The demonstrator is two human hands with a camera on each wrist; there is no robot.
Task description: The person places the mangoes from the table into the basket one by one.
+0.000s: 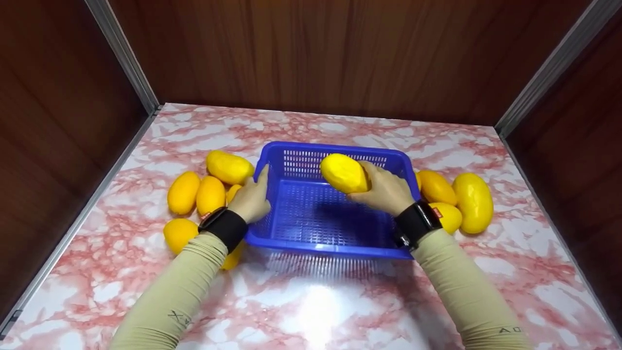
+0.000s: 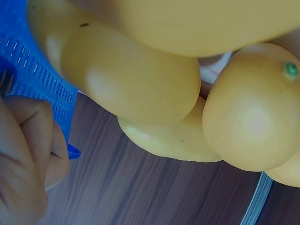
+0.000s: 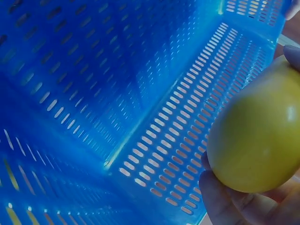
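Note:
A blue plastic basket (image 1: 330, 250) with slotted walls stands in the middle of the table, nothing lying inside it. My left hand (image 1: 251, 200) grips its left rim; in the left wrist view the curled fingers (image 2: 35, 136) meet the slotted wall. Over the basket's inside, my right hand (image 1: 386, 189) holds a yellow mango (image 1: 344, 173). The right wrist view shows that mango (image 3: 258, 136) between fingers and thumb, with the basket's slotted wall (image 3: 187, 108) behind it.
Several yellow-orange mangoes (image 1: 183, 193) lie left of the basket, partly hidden by my left arm. More mangoes (image 1: 472, 203) lie close to its right side. Brown wood-grain panels (image 1: 335, 58) enclose the marbled pink-and-white table (image 1: 233, 311) at the back and sides.

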